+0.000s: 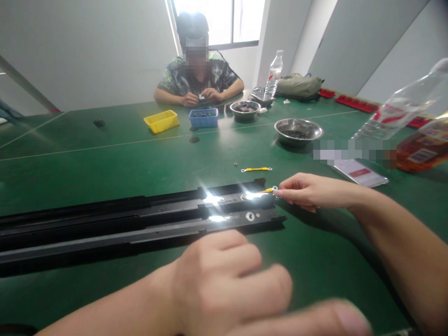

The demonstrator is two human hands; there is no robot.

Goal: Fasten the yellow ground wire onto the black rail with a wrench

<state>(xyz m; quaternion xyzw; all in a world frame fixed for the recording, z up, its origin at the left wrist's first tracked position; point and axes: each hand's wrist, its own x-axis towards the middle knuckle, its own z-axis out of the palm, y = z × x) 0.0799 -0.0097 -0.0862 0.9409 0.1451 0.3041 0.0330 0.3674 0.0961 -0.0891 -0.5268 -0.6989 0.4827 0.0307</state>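
Note:
My right hand pinches the ring end of a short yellow wire with ring terminals, over the right end of a black metal rail. Nearer to me lies a second black rail, with a washer-like ring and a small hole at its end. My left hand is in front of the rails, fingers curled and thumb stretched to the right; its palm side is hidden. Another yellow wire lies behind the rails beside a small brass-coloured ring.
Across the green table a person handles a small part. Around are a yellow bin, a blue bin, metal bowls, a phone-like slab, and bottles at right.

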